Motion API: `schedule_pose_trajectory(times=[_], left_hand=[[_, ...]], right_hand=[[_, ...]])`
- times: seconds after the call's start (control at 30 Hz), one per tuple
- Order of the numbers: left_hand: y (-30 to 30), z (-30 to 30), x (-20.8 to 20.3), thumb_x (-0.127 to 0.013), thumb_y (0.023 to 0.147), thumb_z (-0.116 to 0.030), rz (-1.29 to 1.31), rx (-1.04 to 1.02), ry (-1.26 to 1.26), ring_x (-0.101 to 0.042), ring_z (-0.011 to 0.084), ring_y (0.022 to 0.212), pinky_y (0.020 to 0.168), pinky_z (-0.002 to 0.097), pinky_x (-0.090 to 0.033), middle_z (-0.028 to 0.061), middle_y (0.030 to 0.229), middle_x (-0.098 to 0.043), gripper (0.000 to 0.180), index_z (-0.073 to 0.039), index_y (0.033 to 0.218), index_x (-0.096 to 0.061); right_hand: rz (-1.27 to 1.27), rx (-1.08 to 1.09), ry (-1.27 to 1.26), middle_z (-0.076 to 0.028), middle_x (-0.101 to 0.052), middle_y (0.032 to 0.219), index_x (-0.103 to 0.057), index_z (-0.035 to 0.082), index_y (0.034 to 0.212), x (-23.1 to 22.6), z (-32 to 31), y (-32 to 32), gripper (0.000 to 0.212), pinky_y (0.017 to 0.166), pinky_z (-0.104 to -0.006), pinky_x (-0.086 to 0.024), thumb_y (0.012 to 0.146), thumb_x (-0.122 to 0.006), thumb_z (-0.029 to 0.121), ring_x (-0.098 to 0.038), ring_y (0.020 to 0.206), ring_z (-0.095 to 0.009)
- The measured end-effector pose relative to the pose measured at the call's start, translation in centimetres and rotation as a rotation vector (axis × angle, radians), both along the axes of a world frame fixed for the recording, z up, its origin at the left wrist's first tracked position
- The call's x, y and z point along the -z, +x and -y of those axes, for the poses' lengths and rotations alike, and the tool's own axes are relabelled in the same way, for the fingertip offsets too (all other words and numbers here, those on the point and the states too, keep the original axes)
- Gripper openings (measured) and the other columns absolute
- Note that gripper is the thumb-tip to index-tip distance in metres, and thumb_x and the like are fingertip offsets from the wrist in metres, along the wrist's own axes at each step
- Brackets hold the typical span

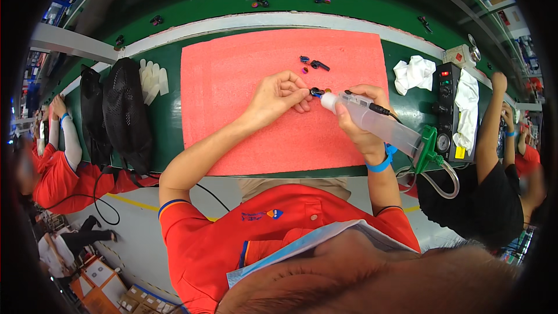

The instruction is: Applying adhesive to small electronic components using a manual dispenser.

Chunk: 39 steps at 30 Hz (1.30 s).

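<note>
My left hand [280,97] pinches a small dark, shiny part [316,91] between thumb and fingers, just above the pink foam mat [232,145]. In my right hand [363,125] is a large translucent dispensing syringe [386,129], tilted with its white tip toward that part. Whether tip and part touch, I cannot tell. A green cap [427,148] closes the syringe's rear end, and a clear hose [452,183] runs from it. Just beyond my hands, several small dark parts [318,65], one with a purple sheen, lie on the mat.
On the right stand a black dispenser controller [446,96] with a gauge, crumpled white cloths [414,74] and a small metal can [458,55]. On the left lie black mesh bags [127,113] and translucent plastic pieces [152,81]. Beyond a white rail [261,20], a green belt [203,9] carries parts. Co-workers sit both sides.
</note>
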<state>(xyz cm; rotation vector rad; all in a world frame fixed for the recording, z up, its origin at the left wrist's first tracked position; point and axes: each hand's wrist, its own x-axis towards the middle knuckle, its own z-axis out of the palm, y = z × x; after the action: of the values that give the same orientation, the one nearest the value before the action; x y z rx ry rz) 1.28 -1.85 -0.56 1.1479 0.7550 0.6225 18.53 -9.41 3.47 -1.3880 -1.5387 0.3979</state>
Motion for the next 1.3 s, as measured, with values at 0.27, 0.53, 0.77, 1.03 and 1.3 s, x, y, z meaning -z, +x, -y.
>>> schedule_pose_trajectory(times=[0.27, 0.53, 0.77, 1.03, 1.3], left_hand=[[-0.2, -0.2, -0.3, -0.050, 0.081, -0.004, 0.011, 0.006, -0.057, -0.059, 0.0152, 0.066, 0.059, 0.0231, -0.049, 0.0113, 0.077, -0.059, 0.011, 0.003, 0.089, -0.049], [-1.5, -1.8, -1.1, -0.053, 0.079, -0.004, 0.042, 0.218, 0.080, -0.056, 0.0100, 0.072, 0.065, 0.0205, -0.046, 0.0077, 0.081, -0.060, 0.016, 0.003, 0.093, -0.054], [-1.0, -1.4, -0.4, -0.053, 0.079, -0.005, -0.039, 0.087, 0.011, -0.055, 0.0079, 0.073, 0.066, 0.0198, -0.045, 0.0065, 0.081, -0.060, 0.017, 0.003, 0.094, -0.055], [-1.0, -1.2, -0.6, -0.053, 0.079, -0.005, -0.062, 0.075, 0.061, -0.055, 0.0084, 0.074, 0.067, 0.0198, -0.045, 0.0075, 0.081, -0.060, 0.017, 0.003, 0.094, -0.055], [-1.0, -1.3, -0.1, -0.053, 0.079, -0.003, -0.062, 0.080, 0.059, -0.056, 0.0093, 0.076, 0.069, 0.0198, -0.045, 0.0080, 0.082, -0.060, 0.016, 0.004, 0.093, -0.056]], right_hand=[[-0.226, -0.012, 0.243, -0.014, -0.057, 0.080, -0.045, 0.000, 0.095, 0.0, 0.4, 0.7, 0.036, 0.064, -0.0258, -0.044, 0.066, -0.062, 0.012, -0.055, 0.070, -0.016], [-0.278, 0.005, 0.305, -0.016, -0.056, 0.081, -0.042, 0.000, 0.099, 0.6, 0.5, 0.7, 0.040, 0.065, -0.0264, -0.043, 0.069, -0.060, 0.021, -0.055, 0.071, -0.019], [-0.096, -0.141, 0.238, -0.017, -0.057, 0.079, -0.045, 0.000, 0.095, 0.1, 0.5, 0.7, 0.036, 0.065, -0.0272, -0.045, 0.067, -0.063, 0.015, -0.057, 0.071, -0.020], [0.073, -0.073, 0.225, -0.014, -0.060, 0.076, -0.050, 0.002, 0.086, -0.4, 0.2, 0.0, 0.031, 0.062, -0.0269, -0.047, 0.060, -0.067, 0.009, -0.060, 0.068, -0.020], [0.143, -0.090, 0.256, -0.012, -0.061, 0.074, -0.051, 0.004, 0.085, -0.4, -0.1, -0.1, 0.032, 0.060, -0.0267, -0.048, 0.059, -0.068, 0.010, -0.060, 0.065, -0.021]])
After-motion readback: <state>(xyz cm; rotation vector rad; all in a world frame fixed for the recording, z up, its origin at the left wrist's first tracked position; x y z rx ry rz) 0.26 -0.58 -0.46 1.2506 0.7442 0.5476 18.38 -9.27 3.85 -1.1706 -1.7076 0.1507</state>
